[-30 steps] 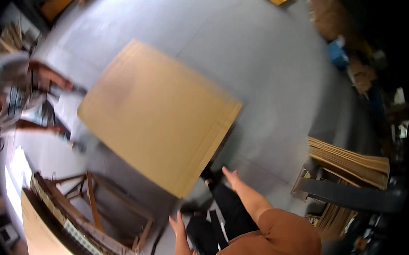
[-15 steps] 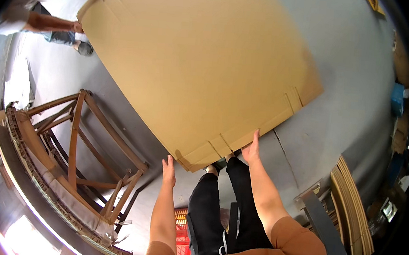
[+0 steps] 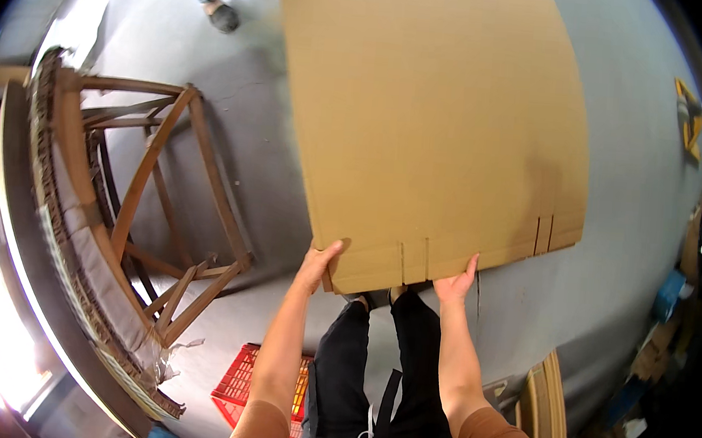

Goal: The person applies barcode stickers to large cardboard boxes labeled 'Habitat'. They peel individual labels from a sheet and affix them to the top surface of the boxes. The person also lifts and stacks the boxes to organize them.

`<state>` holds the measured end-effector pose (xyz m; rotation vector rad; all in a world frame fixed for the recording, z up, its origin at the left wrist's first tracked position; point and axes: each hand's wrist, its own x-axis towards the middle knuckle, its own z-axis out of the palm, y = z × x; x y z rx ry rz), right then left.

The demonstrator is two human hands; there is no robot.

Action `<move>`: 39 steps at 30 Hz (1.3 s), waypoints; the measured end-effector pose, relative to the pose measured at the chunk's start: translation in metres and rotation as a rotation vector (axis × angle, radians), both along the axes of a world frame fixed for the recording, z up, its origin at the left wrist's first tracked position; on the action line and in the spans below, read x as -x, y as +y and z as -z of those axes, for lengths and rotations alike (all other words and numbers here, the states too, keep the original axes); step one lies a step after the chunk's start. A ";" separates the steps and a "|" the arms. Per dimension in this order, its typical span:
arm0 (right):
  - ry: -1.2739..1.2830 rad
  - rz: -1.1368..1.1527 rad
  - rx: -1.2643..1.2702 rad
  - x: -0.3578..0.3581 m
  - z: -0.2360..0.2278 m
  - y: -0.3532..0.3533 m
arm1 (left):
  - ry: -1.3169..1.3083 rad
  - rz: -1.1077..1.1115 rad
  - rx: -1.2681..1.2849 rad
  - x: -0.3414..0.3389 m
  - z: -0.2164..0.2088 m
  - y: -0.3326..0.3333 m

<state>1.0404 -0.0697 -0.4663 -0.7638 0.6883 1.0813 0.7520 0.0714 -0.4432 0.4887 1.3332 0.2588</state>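
Observation:
A large flat cardboard sheet (image 3: pixel 447 128) with slits cut along its near edge stretches out in front of me, its far end beyond the top of the view. My left hand (image 3: pixel 315 267) grips its near left corner, thumb on top and fingers hidden beneath. At the near edge, right of the middle, my right hand (image 3: pixel 456 285) holds the sheet with the thumb up over the rim. My legs and feet are partly below the near edge.
A wooden frame (image 3: pixel 147 172) lies on its side at left. Behind my left arm sits a red plastic crate (image 3: pixel 244 378). Stacked cardboard (image 3: pixel 547 412) leans at lower right. Another person's foot (image 3: pixel 224 18) shows at the top left; assorted clutter lines the right edge.
The sheet has swung round, its near edge now lying more squarely across me. My left hand has closed on its corner. The other person's hand at the far corner is out of view.

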 end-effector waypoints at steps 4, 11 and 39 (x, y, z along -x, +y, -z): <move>-0.040 -0.137 0.041 -0.003 -0.015 -0.002 | -0.077 -0.028 0.030 -0.012 -0.036 0.014; -0.253 0.018 0.337 -0.022 -0.039 -0.025 | -0.085 -0.032 -0.053 -0.031 -0.084 -0.049; 0.258 -0.114 0.320 0.109 -0.041 -0.165 | 0.217 -0.393 0.010 0.021 -0.279 -0.137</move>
